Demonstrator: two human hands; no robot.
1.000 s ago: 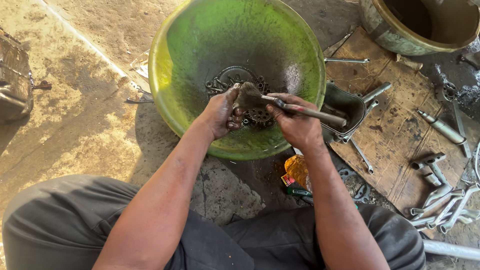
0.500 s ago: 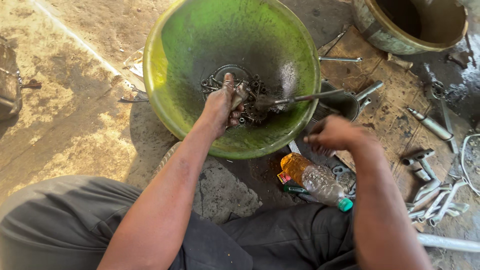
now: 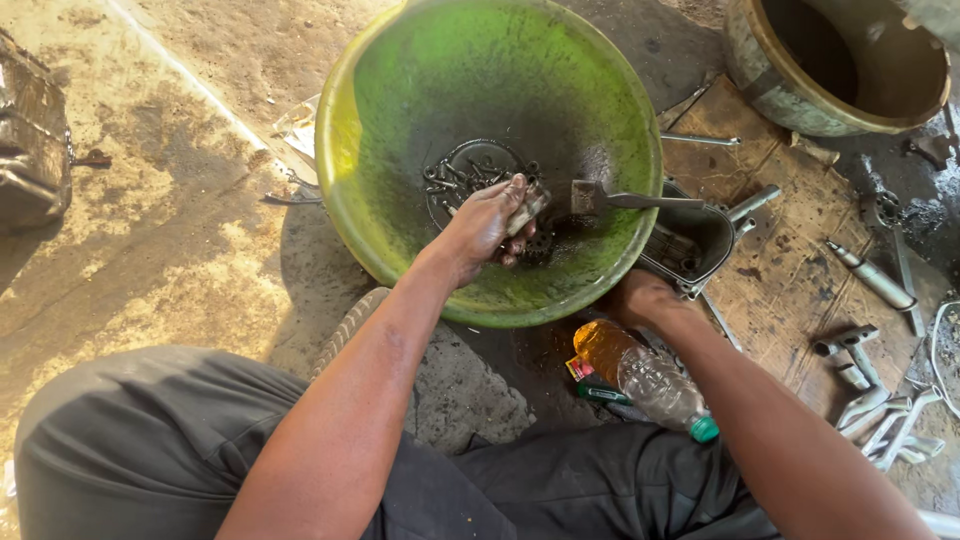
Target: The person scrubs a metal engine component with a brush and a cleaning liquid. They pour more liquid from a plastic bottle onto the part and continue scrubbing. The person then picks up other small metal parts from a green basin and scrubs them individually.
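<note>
1. Here, at far left, a dark metal casing [image 3: 30, 150] sat on the stained concrete floor [image 3: 170, 260], well apart from the work.
2. The person's left hand [image 3: 485, 225] reached into a large green basin [image 3: 400, 90], fingers curled shut around a small grimy metal part [image 3: 527, 208] held over a cluster of bolts and a dark round component [image 3: 470, 175] lying in the oily bottom.
3. Just right of that hand, a brush [image 3: 625, 198] lay propped in the basin, bristle end down in the oily bottom and handle running out over the rim towards a dark metal housing [image 3: 695, 240] beside the basin.
4. The right hand [image 3: 640, 298] rested low at the basin's near outer rim; whether it gripped anything could not be told, as the fingers were hidden.
5. Below it, a plastic bottle [image 3: 640, 375] of amber liquid with a green cap lay on its side on the floor.
6. Farther right, wrenches and other tools [image 3: 870, 280] were scattered over a wooden board [image 3: 790, 230], with a rusty drum [image 3: 840, 60] above.
7. By these signs, washing the part well would call for a firm grip on it over the basin, so that slippery pieces fell back among the bolts rather than onto the floor.
</note>
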